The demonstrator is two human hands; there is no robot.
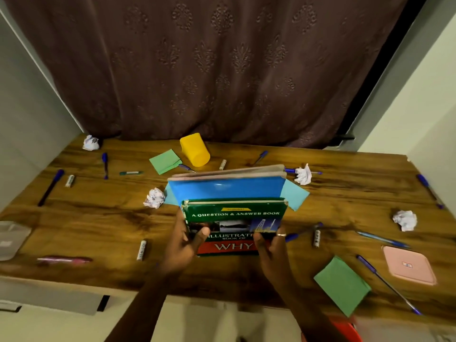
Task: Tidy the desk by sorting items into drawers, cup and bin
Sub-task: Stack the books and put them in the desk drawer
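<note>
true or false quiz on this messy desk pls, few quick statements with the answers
1. The left hand and the right hand both hold the green hardcover book. True.
2. The yellow plastic cup stands upright. False: it lies on its side near the back of the wooden desk.
3. The pink square lid lies at the desk's left end. False: it lies at the right end.
4. Four crumpled white paper balls lie on the desk. True.
</note>
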